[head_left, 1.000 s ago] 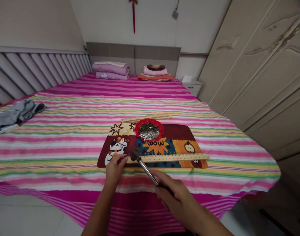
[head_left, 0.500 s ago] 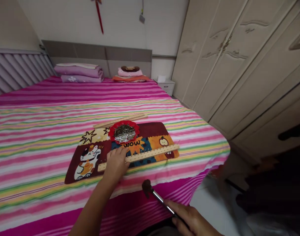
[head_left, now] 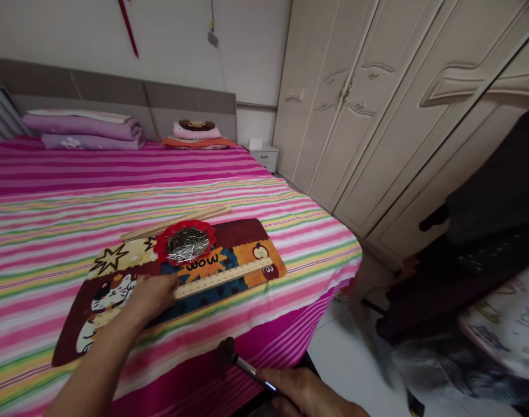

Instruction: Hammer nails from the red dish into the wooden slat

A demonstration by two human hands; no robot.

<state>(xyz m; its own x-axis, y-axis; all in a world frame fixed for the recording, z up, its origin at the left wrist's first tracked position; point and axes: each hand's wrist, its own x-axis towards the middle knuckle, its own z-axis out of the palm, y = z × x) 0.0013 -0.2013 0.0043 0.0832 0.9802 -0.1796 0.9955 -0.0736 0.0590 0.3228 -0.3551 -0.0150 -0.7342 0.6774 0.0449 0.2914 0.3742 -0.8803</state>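
Observation:
My left hand point(head_left: 155, 296) is closed over the left part of a pale wooden strip point(head_left: 225, 279) with a row of small marks or holes. The strip lies slantwise on a printed mat point(head_left: 264, 231) with a cat picture and "WOW" lettering; my hand and forearm hide its left portion. Just beyond my fingers sits a red scalloped bowl point(head_left: 212, 233) filled with metal nails point(head_left: 187, 244). Low in front of the bed edge, my right hand point(head_left: 305, 391) grips a hammer point(head_left: 245, 365) by its handle, the dark head pointing left and apart from the strip.
More wooden strips point(head_left: 173, 223) lie behind the bowl on the striped bedspread point(head_left: 256, 191). Folded quilts point(head_left: 86, 127) and a small pink stack point(head_left: 197, 133) rest near the headboard. At the right stand a wardrobe point(head_left: 334, 116) and dark hanging clothes point(head_left: 499, 174).
The whole view has turned right, so the bed, mat and bowl appear farther left. My left hand stays on the strip, and my right hand keeps hold of the hammer.

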